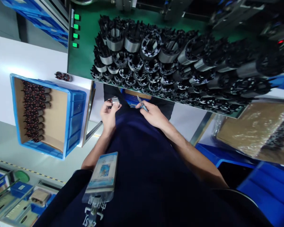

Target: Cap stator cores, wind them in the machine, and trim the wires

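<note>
My left hand is closed around a small motor stator, a shiny metal cylinder with dark reddish parts at its left end. Fingers cover much of it. To the right, my right hand grips a slim grey-blue pen-like tool whose thin tip points up and left, towards the bench. Its exact kind is too small to tell. The tool and the stator are apart, with both hands over my lap, just below the bench edge.
Many black-ended metal stator cores stand crowded on the green bench. At left, a blue crate holds rows of wound stators. Two more wound stators lie on the white surface. A plastic-wrapped box sits at right.
</note>
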`<action>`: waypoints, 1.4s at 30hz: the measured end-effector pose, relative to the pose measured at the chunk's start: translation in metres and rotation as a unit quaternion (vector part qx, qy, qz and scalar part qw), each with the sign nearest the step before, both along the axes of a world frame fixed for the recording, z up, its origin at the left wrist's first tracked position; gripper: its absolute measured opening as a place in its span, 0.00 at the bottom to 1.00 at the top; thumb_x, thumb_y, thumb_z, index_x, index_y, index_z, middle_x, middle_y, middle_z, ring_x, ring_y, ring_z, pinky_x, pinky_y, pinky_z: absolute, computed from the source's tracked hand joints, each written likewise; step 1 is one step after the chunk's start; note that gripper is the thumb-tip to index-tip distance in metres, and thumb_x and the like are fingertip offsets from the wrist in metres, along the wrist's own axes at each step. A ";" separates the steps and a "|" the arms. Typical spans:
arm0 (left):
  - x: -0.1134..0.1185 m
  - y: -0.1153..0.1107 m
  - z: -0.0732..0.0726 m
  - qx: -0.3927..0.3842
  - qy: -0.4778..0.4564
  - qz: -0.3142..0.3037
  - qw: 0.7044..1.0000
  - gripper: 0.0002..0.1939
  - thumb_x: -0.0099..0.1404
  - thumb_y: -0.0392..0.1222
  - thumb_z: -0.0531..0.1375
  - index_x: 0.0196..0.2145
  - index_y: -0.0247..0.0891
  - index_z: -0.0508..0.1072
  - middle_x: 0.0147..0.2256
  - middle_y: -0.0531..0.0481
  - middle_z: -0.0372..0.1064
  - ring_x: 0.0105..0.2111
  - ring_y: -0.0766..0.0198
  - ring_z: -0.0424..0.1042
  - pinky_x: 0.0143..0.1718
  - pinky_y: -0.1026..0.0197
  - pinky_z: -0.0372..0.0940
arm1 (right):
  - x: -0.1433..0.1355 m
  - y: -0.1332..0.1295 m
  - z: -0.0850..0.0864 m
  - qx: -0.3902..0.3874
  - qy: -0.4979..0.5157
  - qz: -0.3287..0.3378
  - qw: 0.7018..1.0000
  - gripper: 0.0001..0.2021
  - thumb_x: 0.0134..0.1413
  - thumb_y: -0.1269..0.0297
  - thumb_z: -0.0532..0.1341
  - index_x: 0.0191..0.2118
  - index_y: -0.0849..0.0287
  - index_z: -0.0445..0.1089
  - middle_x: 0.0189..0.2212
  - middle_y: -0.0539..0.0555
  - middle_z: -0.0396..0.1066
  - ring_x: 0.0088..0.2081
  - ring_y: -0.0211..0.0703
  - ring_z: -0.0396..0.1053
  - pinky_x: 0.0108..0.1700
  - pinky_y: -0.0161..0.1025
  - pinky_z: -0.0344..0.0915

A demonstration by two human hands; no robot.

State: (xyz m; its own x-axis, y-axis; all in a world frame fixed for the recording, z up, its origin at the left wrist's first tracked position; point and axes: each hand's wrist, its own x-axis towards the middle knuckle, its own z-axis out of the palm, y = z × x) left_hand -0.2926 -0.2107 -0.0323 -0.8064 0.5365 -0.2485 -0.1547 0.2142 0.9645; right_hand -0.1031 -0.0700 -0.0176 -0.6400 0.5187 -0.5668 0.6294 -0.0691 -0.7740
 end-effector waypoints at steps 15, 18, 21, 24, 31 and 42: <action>-0.241 -0.215 0.041 -0.394 0.272 0.181 0.859 0.07 0.70 0.44 0.75 0.40 0.39 0.85 0.49 0.45 0.83 0.40 0.58 0.81 0.49 0.56 0.76 | -0.016 -0.011 -0.008 -0.018 -0.043 0.155 0.987 0.45 0.65 0.41 0.64 0.81 0.57 0.63 0.43 0.56 0.82 0.38 0.53 0.79 0.48 0.54 0.78; -0.257 -0.230 0.029 -0.402 0.269 0.177 0.857 0.07 0.73 0.43 0.73 0.43 0.38 0.84 0.53 0.43 0.81 0.43 0.59 0.81 0.51 0.57 0.78 | -0.038 -0.012 0.002 0.007 -0.049 0.181 0.982 0.54 0.63 0.43 0.66 0.87 0.60 0.52 0.47 0.59 0.82 0.40 0.54 0.79 0.51 0.56 0.80; -0.271 -0.235 0.017 -0.395 0.273 0.181 0.858 0.09 0.76 0.40 0.71 0.51 0.37 0.82 0.64 0.39 0.75 0.48 0.61 0.81 0.54 0.59 0.79 | -0.077 -0.015 0.024 0.046 -0.010 0.239 0.970 0.55 0.63 0.49 0.68 0.90 0.56 0.49 0.56 0.63 0.81 0.46 0.53 0.81 0.53 0.53 0.82; -0.280 -0.240 0.010 -0.398 0.271 0.169 0.860 0.12 0.75 0.38 0.69 0.54 0.38 0.81 0.67 0.37 0.74 0.47 0.60 0.83 0.55 0.57 0.79 | -0.137 -0.032 0.056 0.125 0.048 0.336 0.932 0.47 0.65 0.55 0.68 0.87 0.50 0.60 0.61 0.62 0.77 0.50 0.52 0.80 0.59 0.53 0.83; -0.281 -0.261 0.017 -0.420 0.288 0.199 0.837 0.35 0.75 0.59 0.70 0.73 0.45 0.74 0.71 0.34 0.71 0.60 0.39 0.83 0.59 0.46 0.78 | -0.322 -0.134 0.075 0.319 0.041 0.497 0.806 0.41 0.69 0.60 0.69 0.84 0.55 0.66 0.70 0.69 0.71 0.73 0.70 0.70 0.79 0.63 0.70; -0.284 -0.271 0.039 -0.416 0.294 0.262 0.820 0.24 0.84 0.58 0.59 0.65 0.40 0.79 0.65 0.34 0.76 0.51 0.47 0.84 0.59 0.48 0.78 | -0.282 -0.128 0.044 0.315 0.119 0.446 0.829 0.25 0.81 0.55 0.62 0.74 0.55 0.78 0.78 0.66 0.72 0.81 0.60 0.67 0.85 0.59 0.64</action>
